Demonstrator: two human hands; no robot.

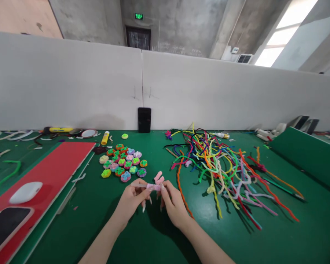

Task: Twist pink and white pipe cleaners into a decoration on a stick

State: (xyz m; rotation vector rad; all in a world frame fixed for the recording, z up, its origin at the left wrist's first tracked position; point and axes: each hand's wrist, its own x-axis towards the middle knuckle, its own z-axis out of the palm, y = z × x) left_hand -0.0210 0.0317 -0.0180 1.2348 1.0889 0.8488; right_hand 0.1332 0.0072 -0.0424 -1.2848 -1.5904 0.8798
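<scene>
My left hand pinches a thin pale stick and the left end of a pink pipe-cleaner piece wrapped in a coil. The fingers of my right hand are closed on the right end of the same pink piece. Two short, lighter pink loops stand up from it between my hands. Behind my left hand lies a group of small multicoloured fuzzy flowers. To the right of my right hand is a tangled heap of coloured pipe cleaners, with an orange one closest.
A red board at the left bears a white case and a phone. A glue stick stands behind the flowers. Another phone leans on the white partition. A green board is at the right.
</scene>
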